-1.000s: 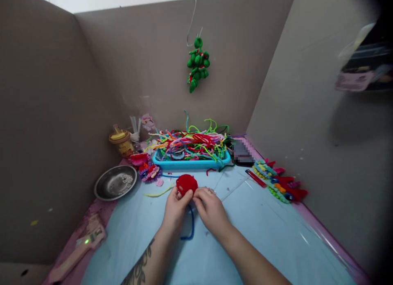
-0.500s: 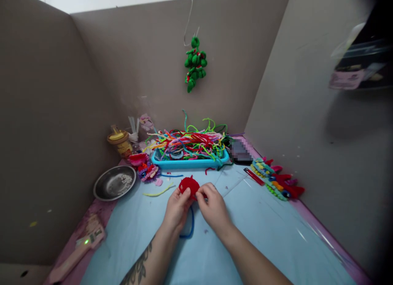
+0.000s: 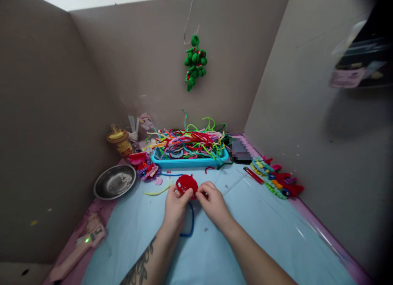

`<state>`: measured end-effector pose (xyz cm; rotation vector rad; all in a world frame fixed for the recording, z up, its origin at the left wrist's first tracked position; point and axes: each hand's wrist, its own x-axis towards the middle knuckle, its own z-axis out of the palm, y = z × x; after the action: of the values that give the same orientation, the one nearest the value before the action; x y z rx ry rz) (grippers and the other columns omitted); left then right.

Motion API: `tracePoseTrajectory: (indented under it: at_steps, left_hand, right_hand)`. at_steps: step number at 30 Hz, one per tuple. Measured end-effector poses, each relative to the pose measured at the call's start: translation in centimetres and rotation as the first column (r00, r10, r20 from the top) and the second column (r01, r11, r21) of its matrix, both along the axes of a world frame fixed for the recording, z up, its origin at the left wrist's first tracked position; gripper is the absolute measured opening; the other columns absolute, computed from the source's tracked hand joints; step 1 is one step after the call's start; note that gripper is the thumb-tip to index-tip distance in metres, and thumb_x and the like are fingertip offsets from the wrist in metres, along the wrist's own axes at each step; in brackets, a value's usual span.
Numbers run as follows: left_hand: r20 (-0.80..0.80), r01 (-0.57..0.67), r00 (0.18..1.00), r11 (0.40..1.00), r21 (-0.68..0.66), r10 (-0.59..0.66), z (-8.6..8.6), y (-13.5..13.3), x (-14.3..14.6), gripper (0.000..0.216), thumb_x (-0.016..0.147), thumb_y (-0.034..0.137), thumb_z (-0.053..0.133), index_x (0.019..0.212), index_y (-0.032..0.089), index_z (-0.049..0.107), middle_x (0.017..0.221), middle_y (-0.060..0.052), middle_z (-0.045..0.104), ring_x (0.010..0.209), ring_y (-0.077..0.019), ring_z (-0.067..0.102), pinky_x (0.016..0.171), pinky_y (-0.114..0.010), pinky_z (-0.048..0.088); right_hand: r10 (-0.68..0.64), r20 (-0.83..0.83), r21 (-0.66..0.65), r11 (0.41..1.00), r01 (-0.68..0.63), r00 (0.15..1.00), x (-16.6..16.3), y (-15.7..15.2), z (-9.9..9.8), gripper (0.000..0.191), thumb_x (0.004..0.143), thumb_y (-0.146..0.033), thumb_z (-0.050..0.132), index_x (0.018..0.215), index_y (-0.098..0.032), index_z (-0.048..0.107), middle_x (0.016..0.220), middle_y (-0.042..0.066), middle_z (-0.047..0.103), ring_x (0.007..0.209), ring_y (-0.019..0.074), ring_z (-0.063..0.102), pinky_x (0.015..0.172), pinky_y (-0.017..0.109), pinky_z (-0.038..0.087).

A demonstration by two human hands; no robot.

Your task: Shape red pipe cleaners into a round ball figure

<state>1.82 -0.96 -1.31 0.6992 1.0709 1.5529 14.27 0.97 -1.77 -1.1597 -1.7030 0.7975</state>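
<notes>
A rounded red piece of fuzzy pipe cleaner work (image 3: 186, 183) is held over the middle of the table. My left hand (image 3: 177, 201) grips it from below, thumb on its front face. At its right edge, the fingers of my right hand (image 3: 211, 198) are pinched together against the red piece; what exactly lies between those fingertips is hidden. A blue pipe cleaner (image 3: 193, 221) curves on the table under my hands. Left of them lies a pale yellow pipe cleaner (image 3: 156, 192).
Behind my hands stands a blue tray (image 3: 190, 163) heaped with coloured pipe cleaners. To the left are a metal bowl (image 3: 106, 182) with small white bits and a pink glue gun (image 3: 76, 252). A phone (image 3: 241, 150), a red cutter (image 3: 254, 175) and colourful fuzzy fish (image 3: 276, 180) lie right.
The red piece has shifted slightly left and turned, showing more of its face. My left hand has moved a little with it; my right fingers remain pinched at its edge.
</notes>
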Motion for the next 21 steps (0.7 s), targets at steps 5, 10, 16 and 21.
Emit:
tracePoseTrajectory:
  at_steps: [5, 10, 16, 21]
  left_hand:
    - [-0.086, 0.119, 0.989, 0.993, 0.022, -0.117, 0.20, -0.26, -0.20, 0.046, 0.061, 0.027, 0.078, 0.095, 0.018, 0.048, 0.086, -0.005, 0.071, 0.075, -0.0169, 0.066, 0.071, -0.028, 0.047]
    - [-0.111, 0.327, 0.942, 0.942, 0.075, -0.318, 0.69, -0.85, 0.10, 0.050, 0.059, 0.027, 0.080, 0.099, 0.019, 0.051, 0.097, -0.008, 0.068, 0.085, -0.0202, 0.064, 0.074, -0.030, 0.047]
    - [-0.158, 0.255, 0.957, 0.966, 0.050, -0.245, 0.68, -0.74, -0.16, 0.027, 0.070, 0.039, 0.070, 0.078, 0.016, 0.060, 0.076, -0.004, 0.064, 0.070, -0.0147, 0.057, 0.069, -0.028, 0.044]
    - [-0.134, 0.261, 0.956, 0.965, -0.005, -0.260, 0.06, -0.63, -0.23, 0.027, 0.070, 0.039, 0.070, 0.067, 0.014, 0.060, 0.065, -0.002, 0.060, 0.062, -0.0133, 0.052, 0.064, -0.026, 0.040]
  right_hand:
    - [0.048, -0.369, -0.215, 0.967, -0.136, 0.928, 0.87, 0.69, -0.05, 0.035, 0.075, -0.035, 0.060, 0.107, -0.022, 0.053, 0.107, 0.008, 0.059, 0.092, 0.0194, 0.060, 0.076, 0.033, 0.049]
    - [0.056, -0.638, -0.355, 0.864, -0.357, 0.768, 1.01, 0.68, 0.36, 0.054, 0.075, -0.046, 0.063, 0.121, -0.024, 0.046, 0.112, 0.011, 0.060, 0.097, 0.0240, 0.062, 0.080, 0.038, 0.050]
    - [-0.016, -0.687, -0.384, 0.857, -0.344, 0.727, 0.89, 0.60, 0.60, 0.056, 0.068, -0.041, 0.070, 0.117, -0.024, 0.049, 0.107, 0.009, 0.059, 0.094, 0.0238, 0.062, 0.077, 0.037, 0.051]
    - [-0.031, -0.643, -0.323, 0.917, -0.234, 0.765, 0.80, 0.84, 0.06, 0.055, 0.067, -0.039, 0.071, 0.115, -0.024, 0.049, 0.108, 0.009, 0.057, 0.094, 0.0237, 0.061, 0.078, 0.039, 0.052]
